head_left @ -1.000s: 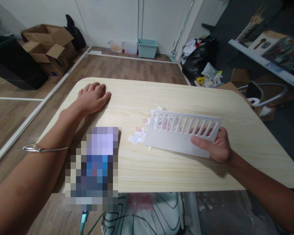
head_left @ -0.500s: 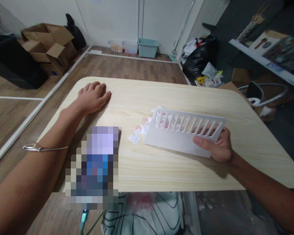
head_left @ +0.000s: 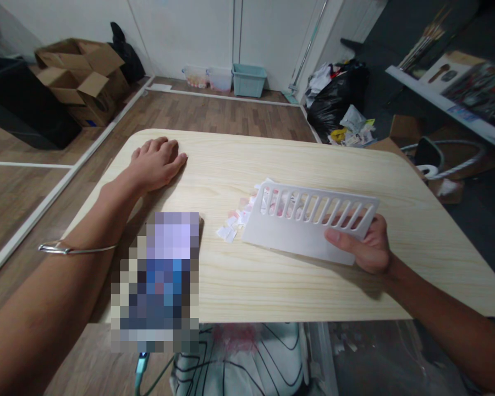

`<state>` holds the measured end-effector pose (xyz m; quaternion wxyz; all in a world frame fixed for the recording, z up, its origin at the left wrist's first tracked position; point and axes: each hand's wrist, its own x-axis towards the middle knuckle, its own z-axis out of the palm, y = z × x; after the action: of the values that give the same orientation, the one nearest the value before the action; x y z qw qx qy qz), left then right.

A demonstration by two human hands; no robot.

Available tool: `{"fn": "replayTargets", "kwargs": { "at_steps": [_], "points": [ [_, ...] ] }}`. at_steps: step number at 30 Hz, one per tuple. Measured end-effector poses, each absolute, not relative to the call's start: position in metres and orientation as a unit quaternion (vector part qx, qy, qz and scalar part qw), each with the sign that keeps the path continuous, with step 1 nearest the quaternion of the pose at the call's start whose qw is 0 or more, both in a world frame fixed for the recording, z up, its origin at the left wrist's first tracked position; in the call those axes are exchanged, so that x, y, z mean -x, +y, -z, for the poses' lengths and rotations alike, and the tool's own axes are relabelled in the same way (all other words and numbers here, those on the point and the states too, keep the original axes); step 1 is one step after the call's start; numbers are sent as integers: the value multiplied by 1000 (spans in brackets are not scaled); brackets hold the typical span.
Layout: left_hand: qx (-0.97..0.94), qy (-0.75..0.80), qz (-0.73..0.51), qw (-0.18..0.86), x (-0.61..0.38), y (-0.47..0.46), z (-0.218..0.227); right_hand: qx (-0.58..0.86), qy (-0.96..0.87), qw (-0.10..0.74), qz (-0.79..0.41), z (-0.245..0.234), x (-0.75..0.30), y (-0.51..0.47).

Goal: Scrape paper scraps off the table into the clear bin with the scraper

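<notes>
My right hand point(head_left: 365, 245) grips the right end of a white slotted plastic panel point(head_left: 297, 239), thumb on its near face. The panel stands tilted on the wooden table point(head_left: 313, 297), with a row of slots along its upper part. Small torn scraps of white and pinkish paper point(head_left: 230, 228) lie in a heap at its left end and behind it, partly seen through the slots. On the table's far left, my left hand point(head_left: 159, 162) lies flat, fingers stretched out, holding nothing. A metal bangle point(head_left: 61, 248) circles that wrist.
A pixelated device point(head_left: 165, 275) with a cable point(head_left: 141, 366) lies at the table's front left. Below the near edge is a patterned cushion point(head_left: 239, 368). Cardboard boxes point(head_left: 86, 82), a black bin point(head_left: 22, 104), a teal basket point(head_left: 248, 82) and a black bag point(head_left: 338, 99) stand on the floor beyond.
</notes>
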<state>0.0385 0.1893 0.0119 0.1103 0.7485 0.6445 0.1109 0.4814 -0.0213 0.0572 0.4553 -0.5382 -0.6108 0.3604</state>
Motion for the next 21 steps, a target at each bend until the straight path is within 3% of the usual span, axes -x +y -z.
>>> {"fn": "replayTargets", "kwargs": {
  "at_steps": [21],
  "points": [
    [-747, 645, -117, 112, -39, 187, -14, 539, -610, 446, -372, -57, -482, -21]
  ]
}}
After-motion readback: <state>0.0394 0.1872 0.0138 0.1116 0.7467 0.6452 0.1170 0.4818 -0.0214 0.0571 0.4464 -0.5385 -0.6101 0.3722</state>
